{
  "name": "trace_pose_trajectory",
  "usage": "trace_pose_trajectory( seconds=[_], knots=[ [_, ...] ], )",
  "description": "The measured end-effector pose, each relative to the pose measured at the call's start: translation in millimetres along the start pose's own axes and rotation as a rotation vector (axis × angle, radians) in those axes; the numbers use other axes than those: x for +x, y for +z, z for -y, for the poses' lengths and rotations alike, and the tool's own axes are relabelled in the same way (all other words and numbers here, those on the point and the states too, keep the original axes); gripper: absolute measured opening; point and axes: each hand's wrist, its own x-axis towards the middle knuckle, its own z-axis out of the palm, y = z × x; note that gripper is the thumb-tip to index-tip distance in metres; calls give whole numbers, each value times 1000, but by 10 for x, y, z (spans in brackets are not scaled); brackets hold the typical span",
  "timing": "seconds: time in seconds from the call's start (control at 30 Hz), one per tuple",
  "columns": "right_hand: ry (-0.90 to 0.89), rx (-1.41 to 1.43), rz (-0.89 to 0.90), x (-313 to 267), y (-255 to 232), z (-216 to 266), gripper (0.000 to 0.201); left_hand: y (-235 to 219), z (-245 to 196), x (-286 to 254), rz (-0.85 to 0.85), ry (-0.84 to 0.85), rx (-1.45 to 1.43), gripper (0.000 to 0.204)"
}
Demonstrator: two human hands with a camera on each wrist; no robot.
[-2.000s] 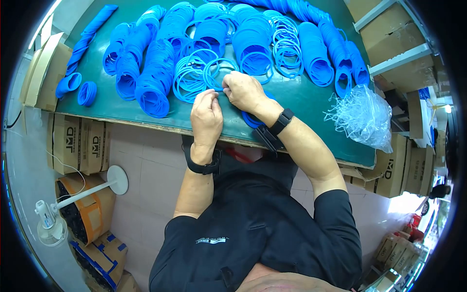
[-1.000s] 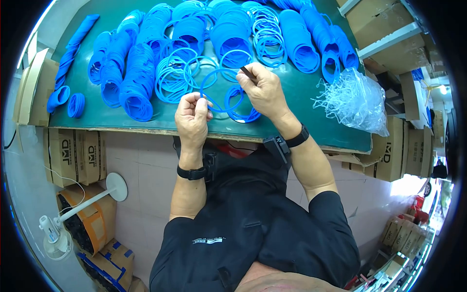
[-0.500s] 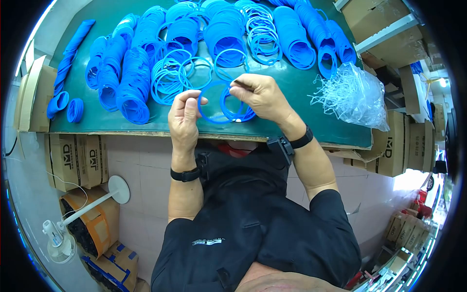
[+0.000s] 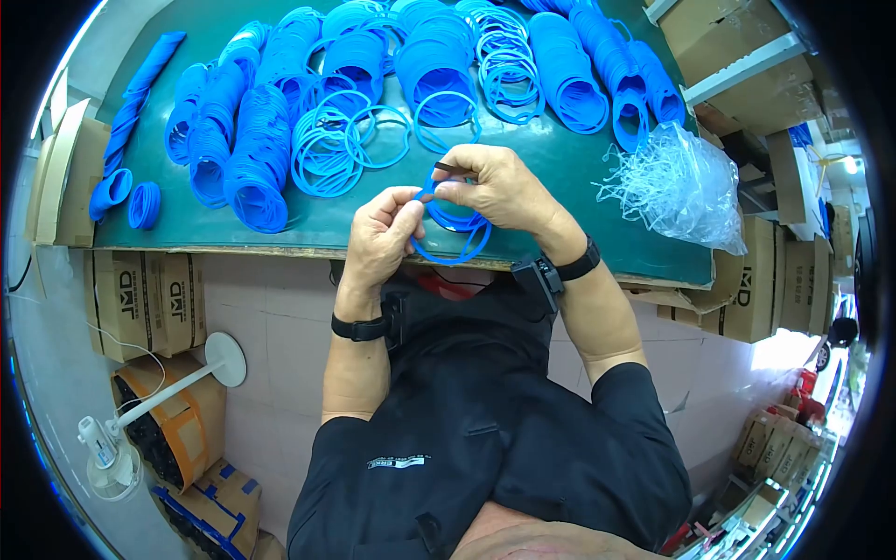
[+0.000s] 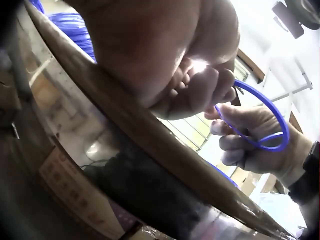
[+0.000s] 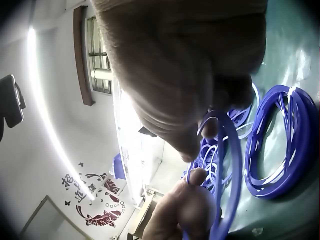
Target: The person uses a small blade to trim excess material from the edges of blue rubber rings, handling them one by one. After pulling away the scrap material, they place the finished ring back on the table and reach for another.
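A thin blue ring (image 4: 457,261), rubbery in look, hangs between both hands over the table's near edge. The left hand (image 4: 383,233) pinches it between thumb and fingertips. Opposite, the right hand (image 4: 499,191) grips a thin dark strip (image 4: 455,169), its thumb and fingertips right at the ring close to the left fingertips. In the left wrist view the ring (image 5: 275,110) loops out past the right hand's fingers. Below the hands a bundle of blue rings (image 6: 295,155) lies on the green table, partly covered in the head view.
Rows of stacked blue rings (image 4: 355,70) line the back of the table (image 4: 569,205). Several loose rings (image 4: 327,154) lie ahead of the left hand. At right sits a clear bag with pale strips (image 4: 681,187). A white fan (image 4: 112,448) stands on the floor at left.
The hands separated from their earlier meeting with a ring stretched between them, then came together again. The ring now hangs lower, toward the body, and the dark strip shows more in the right hand.
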Motion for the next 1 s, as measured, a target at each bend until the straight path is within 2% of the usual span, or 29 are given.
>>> trace_pose_trajectory(
  seconds=[0.07, 0.13, 0.17, 0.33, 0.43, 0.5, 0.6, 0.73, 1.0],
  knots=[
    [-27, -32, -42, 6, 32, 36, 27, 18, 16, 2, -10, -6, 10, 17],
    [-194, -327, -382, -12, 68, 126, 36, 23, 97, 35, -158, 40, -93, 17],
    [-230, -366, -433, -22, 90, 117, 32, 25, 124, 42, -182, 50, -111, 17],
    [-283, -377, -447, -104, 210, 250, 19, 167, 146, 40, -272, 97, -73, 16],
    [-341, -502, -420, -104, 296, 149, 13, 189, 165, 27, -263, 129, -52, 17],
    [-441, -653, -454, -69, 346, 106, 8, 179, 164, 30, -247, 143, -50, 18],
    [-492, -702, -537, -28, 436, 98, 11, 141, 185, 22, -207, 151, -95, 23],
    [-487, -728, -535, 0, 508, 48, 11, 138, 181, 32, -199, 136, -157, 28],
    [-594, -726, -493, 20, 585, -36, 11, 83, 264, 52, -212, 104, -287, 26]
  ],
)
